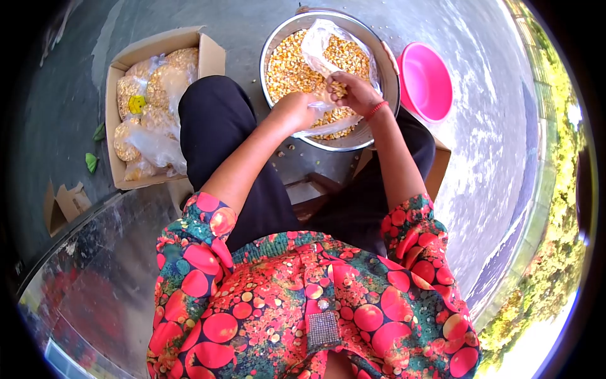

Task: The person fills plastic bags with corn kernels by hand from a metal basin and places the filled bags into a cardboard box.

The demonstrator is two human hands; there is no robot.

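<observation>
A round metal pan (267, 47) full of yellow-orange corn kernels (289, 69) sits in front of my knees. A clear plastic bag (314, 45) lies over the corn inside it. My left hand (294, 112) is closed on the near left edge of the bag, its fingertips partly hidden. My right hand (355, 95), below a red bracelet (377, 108), is curled around some corn kernels (339, 89) over the bag, with the palm side partly showing.
On the left, an open cardboard box (113, 95) holds several filled plastic bags (165, 82). A pink basin (428, 82) stands right of the pan. Scattered kernels (282, 153), a green leaf (91, 163) and a small carton (66, 205) lie on the floor.
</observation>
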